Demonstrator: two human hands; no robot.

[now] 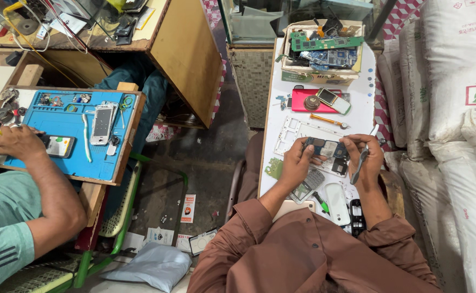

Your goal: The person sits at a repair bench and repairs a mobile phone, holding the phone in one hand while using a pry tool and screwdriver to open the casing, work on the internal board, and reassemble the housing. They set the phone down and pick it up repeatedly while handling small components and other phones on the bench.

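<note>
While left hand (297,160) pins circuit board (325,149), right hand (365,157) grips tweezers (364,154) near table edge (374,108).

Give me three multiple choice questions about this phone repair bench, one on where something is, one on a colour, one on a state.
1. Where is the box of circuit boards?
A. far end of the white table
B. floor
C. blue mat

2. What colour is the co-worker's work mat?
A. red
B. blue
C. white

3. What is the right hand doing?
A. lying flat and empty
B. gripping a slim tool
C. holding a cup

Answers:
1. A, the box sits beyond the red phone.
2. B, blue under the parts.
3. B, fingers wrap the tool while the left hand steadies the phone board.
</note>
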